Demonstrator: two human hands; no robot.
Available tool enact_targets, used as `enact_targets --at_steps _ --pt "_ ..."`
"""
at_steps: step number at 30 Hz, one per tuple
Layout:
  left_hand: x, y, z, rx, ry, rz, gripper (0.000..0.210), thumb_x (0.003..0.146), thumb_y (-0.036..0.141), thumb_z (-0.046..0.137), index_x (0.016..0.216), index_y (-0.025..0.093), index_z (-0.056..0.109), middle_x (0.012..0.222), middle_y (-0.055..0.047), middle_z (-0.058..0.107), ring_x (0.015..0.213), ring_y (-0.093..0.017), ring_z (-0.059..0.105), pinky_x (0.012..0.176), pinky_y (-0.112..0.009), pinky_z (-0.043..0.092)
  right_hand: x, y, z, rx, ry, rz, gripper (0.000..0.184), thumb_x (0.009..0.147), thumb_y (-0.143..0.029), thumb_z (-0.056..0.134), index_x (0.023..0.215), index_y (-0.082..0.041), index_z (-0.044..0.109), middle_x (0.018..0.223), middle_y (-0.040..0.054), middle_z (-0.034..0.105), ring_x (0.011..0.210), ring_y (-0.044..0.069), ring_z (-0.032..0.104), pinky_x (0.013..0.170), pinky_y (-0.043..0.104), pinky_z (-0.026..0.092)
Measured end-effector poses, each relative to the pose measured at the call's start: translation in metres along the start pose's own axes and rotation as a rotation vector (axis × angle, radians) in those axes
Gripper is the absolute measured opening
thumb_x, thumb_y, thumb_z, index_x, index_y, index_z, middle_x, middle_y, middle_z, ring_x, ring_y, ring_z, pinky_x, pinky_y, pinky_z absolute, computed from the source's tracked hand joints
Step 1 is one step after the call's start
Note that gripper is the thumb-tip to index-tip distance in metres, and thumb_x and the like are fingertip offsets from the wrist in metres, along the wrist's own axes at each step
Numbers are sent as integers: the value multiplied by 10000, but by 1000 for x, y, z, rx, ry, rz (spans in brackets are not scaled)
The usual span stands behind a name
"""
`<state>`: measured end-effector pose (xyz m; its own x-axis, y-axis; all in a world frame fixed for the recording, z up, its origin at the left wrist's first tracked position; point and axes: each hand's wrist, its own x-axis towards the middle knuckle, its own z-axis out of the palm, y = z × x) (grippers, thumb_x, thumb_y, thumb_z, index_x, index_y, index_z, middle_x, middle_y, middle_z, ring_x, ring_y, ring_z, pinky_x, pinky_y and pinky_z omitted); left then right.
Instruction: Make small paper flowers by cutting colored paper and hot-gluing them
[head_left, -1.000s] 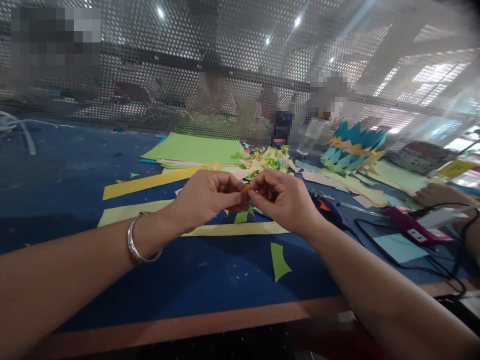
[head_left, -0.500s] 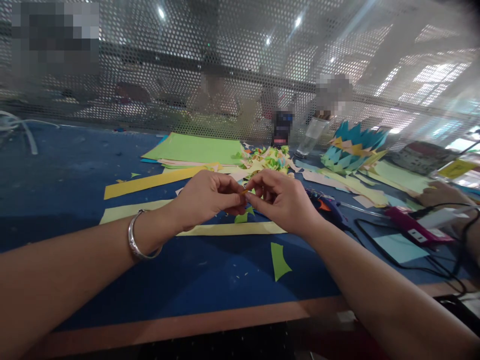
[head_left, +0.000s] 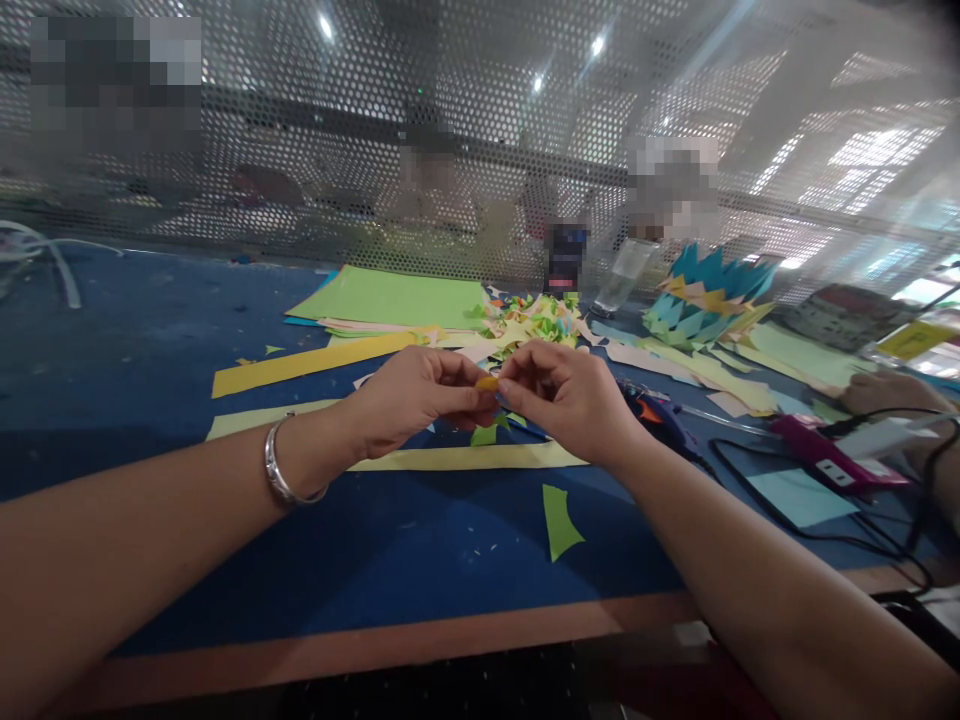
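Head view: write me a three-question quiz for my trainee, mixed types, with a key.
1. True or false: a silver bracelet circles the wrist of the left hand.
2. What is at the fingertips of both the left hand and the right hand?
A) purple power strip
B) small yellow piece
C) clear container
3. Fill in: the spiky paper crown has ____ points along its top.

Key: 1 true; 2 B; 3 blue.

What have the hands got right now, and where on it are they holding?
A small orange piece, probably paper: the left hand pinches its left end, and the right hand seems to pinch its right end.
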<state>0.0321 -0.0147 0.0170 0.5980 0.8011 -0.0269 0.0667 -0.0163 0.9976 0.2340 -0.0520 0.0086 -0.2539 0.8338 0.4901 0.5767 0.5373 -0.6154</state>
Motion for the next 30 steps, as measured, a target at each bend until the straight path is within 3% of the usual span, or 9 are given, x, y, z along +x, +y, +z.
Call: enact_targets --at_steps 13,21,30 --pt "4 -9 -6 24 60 34 267 676 347 879 791 136 762 745 -60 764 708 -154 728 667 -239 569 1 2 2 -15 -29 17 81 879 -259 638 869 -179 641 714 -17 591 563 88 475 519 238 384" --pt "1 -4 3 -81 136 -13 254 669 309 880 746 115 735 729 -78 760 708 -157 722 704 -263 563 1 1 5 -59 24 -13 72 862 -242 651 874 -171 657 720 -13 600 540 79 465 514 237 390" --pt "3 -4 -1 -221 76 -98 146 744 204 826 741 100 724 736 -82 762 699 -131 718 686 -222 546 0 -2 4 -112 60 -81 68 856 -232 658 883 -169 659 734 -11 613 495 61 444 503 233 381"
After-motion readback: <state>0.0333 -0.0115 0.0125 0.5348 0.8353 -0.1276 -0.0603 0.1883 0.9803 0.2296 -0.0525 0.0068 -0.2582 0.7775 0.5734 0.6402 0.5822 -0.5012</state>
